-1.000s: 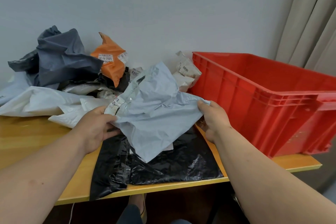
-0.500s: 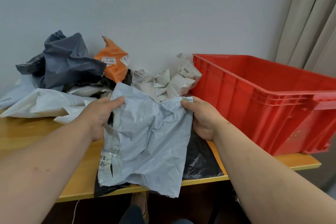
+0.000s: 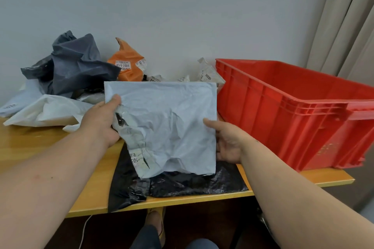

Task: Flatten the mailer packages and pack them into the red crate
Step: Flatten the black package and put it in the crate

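A wooden worktop (image 3: 30, 143) with a yellow-orange front edge stands against a plain pale grey wall (image 3: 182, 16). Beige curtains (image 3: 348, 26) hang in folds at the right, reaching down behind the worktop's far right corner. Below the front edge the space is dark; a thin white cable (image 3: 84, 232) runs down there at the left, and a foot in a tan shoe (image 3: 156, 220) shows beside a dark trouser leg (image 3: 146, 237).

Soft even light, wide-angle edge distortion.
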Tool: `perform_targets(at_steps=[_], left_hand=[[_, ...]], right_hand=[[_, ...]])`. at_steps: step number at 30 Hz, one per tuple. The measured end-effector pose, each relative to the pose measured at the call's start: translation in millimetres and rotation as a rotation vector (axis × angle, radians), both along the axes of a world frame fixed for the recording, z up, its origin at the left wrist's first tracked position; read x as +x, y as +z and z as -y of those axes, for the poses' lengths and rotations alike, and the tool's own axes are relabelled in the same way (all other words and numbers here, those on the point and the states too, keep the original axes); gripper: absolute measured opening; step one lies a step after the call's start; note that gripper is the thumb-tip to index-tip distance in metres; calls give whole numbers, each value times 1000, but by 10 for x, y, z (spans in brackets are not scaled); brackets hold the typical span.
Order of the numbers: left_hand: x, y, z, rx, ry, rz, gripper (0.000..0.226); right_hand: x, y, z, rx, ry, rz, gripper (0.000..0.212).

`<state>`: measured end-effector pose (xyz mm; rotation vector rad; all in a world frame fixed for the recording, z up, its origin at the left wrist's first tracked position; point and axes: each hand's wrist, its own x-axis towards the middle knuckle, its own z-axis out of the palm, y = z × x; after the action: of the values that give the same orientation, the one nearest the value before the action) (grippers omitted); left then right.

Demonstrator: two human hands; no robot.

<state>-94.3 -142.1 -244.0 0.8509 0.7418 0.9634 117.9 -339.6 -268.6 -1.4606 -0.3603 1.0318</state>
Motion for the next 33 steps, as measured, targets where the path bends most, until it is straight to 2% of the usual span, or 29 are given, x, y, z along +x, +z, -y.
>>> perform_targets(at_steps=[3, 5, 7, 9, 10, 14, 16, 18, 20, 21, 22, 25, 27, 29, 31, 33], left_hand=[[19, -8, 45, 9, -43, -21, 44], [-13, -38, 186, 55, -188, -205, 56], [-83, -109, 347, 98, -459, -434, 63], [-120, -186, 457, 120, -635, -543, 52], [-118, -226, 457, 134, -640, -560, 43], [-49, -262, 407, 154, -447, -498, 9], [-14, -230, 392, 180, -388, -472, 10], [3, -167, 405, 215, -328, -423, 26], [2, -88, 406, 235, -279, -335, 50], [-5, -39, 400, 248, -268, -302, 53], [-16, 6, 389, 264, -264, -277, 47], [-33, 138, 390, 303, -290, -253, 28], [-46, 224, 416, 297, -321, -208, 27], [-66, 333, 451, 328, -360, -159, 35], [-73, 428, 457, 468, -318, -203, 39], [-80, 498, 434, 637, -180, -300, 23]], right_hand=[[-46, -53, -97, 4, -67, 34, 32], [-41, -35, -161, 57, -152, 44, 30], [-32, -13, -199, 123, -212, 58, 36], [-22, -20, -215, 151, -228, 64, 43], [-19, -32, -215, 150, -231, 67, 43], [12, -73, -117, 110, -264, 163, 30], [23, -87, -73, 87, -292, 208, 22], [29, -53, -50, 79, -339, 258, 17], [39, 7, -28, 117, -382, 258, 38], [47, 51, -7, 136, -371, 252, 52], [39, 101, 26, 142, -336, 268, 59], [-24, 203, 73, 79, -137, 463, 59], [-85, 225, 69, 72, -70, 578, 53], [-126, 271, 64, 119, -118, 606, 32], [-151, 358, 69, 180, -189, 595, 15], [-158, 444, 70, 243, -229, 579, 13]])
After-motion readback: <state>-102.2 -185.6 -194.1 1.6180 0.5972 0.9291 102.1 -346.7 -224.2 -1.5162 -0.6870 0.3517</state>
